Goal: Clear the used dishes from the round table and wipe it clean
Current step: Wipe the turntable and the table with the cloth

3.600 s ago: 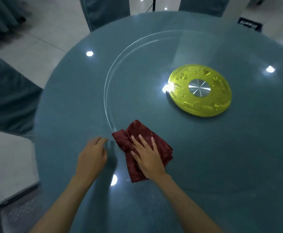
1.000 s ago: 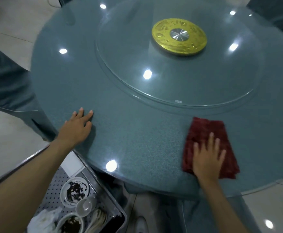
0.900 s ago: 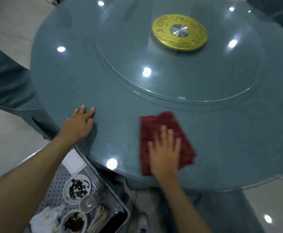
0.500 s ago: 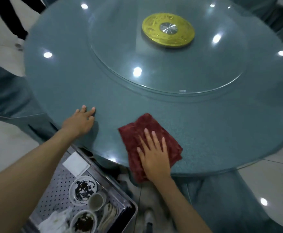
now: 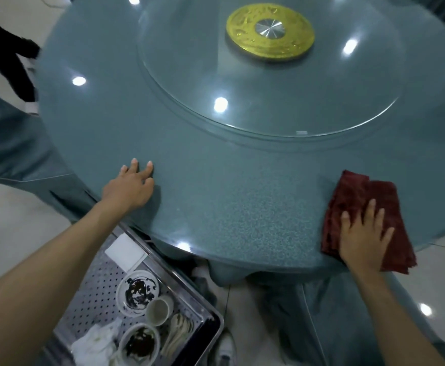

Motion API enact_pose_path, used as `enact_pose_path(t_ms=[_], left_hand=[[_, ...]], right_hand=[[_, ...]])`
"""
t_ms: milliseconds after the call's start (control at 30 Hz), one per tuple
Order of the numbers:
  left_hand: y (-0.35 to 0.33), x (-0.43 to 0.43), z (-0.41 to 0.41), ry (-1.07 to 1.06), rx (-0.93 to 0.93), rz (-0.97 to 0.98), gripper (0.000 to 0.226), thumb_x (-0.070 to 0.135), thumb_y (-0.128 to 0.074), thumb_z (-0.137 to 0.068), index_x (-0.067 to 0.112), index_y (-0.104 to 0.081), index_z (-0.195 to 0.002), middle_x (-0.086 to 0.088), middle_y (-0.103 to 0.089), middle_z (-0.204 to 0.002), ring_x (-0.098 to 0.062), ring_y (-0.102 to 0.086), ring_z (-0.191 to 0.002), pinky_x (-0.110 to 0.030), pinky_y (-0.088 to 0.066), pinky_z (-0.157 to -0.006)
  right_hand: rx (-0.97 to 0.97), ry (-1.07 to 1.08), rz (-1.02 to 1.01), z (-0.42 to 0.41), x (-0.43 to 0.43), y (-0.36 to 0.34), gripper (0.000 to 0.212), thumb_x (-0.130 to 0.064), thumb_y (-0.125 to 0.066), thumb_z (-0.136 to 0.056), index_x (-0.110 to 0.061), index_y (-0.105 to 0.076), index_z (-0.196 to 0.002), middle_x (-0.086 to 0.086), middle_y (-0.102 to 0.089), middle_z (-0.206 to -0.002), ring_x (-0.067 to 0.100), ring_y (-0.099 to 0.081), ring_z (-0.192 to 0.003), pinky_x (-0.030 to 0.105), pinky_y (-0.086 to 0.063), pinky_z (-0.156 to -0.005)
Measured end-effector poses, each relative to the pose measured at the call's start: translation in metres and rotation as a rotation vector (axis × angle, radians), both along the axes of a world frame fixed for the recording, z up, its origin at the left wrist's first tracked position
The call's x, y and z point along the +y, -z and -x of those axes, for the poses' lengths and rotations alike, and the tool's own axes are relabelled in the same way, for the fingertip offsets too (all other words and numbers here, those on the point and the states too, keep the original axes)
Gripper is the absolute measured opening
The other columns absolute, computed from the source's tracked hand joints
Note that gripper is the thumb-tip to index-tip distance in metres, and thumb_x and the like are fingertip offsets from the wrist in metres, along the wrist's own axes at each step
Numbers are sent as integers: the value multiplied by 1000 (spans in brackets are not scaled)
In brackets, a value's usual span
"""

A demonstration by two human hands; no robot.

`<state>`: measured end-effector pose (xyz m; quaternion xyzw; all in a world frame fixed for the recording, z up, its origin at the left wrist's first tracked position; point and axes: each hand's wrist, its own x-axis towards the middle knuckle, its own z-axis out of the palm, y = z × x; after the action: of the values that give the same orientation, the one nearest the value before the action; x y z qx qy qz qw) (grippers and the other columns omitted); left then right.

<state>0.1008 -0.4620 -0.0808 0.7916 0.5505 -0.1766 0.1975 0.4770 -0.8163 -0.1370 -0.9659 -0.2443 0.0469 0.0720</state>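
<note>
Restaurant dining room: lazy-Susan round table [image 5: 110, 128], bussing cart [image 5: 94, 291].

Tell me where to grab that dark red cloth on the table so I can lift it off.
Probably its near edge, from your side. The cloth lies flat and folded under the flat right hand, and its near corner seems to overhang the rim of the table, so a thumb could slip underneath and pinch the layers.
</note>
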Motion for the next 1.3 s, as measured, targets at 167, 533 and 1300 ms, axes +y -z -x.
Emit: enact_pose_path(t_ms=[167, 533, 1300], left_hand=[[-2, 6, 1, 24, -11, -24, 55, 33, -22, -108, 39, -19, -162, -3, -6, -173, -31, -14, -158, -50, -22, -125], [-19, 12, 16, 100, -31, -74, 62, 13, -36, -104, 42, -31, -159, 7, -17, -170, -29, -35, -151, -42, -31, -118], [10, 70, 121, 466, -221, -82, 54, 37, -26, -107, 45, -20, -161, 6, -5, -173, -31, -6, -159, -61, -11, -126]], right_hand=[[-28, -385, -124, 160, 140, 1, 59, -49, -29, -105, -26, -40, -157, 5, -21, -170, 29, -18, -157, 60, -13, -124], [33, -808, -169, 287, 194, -2, 52, -46, -31, -109, -27, -38, -158, 3, -18, -171, 27, -15, -158, 56, -12, -125], [-42, -20, 18, 280, 189, -1, 59, -50, -25, -109, -20, -38, -158, 0, -11, -173, 24, -7, -159, 58, -7, -126]])
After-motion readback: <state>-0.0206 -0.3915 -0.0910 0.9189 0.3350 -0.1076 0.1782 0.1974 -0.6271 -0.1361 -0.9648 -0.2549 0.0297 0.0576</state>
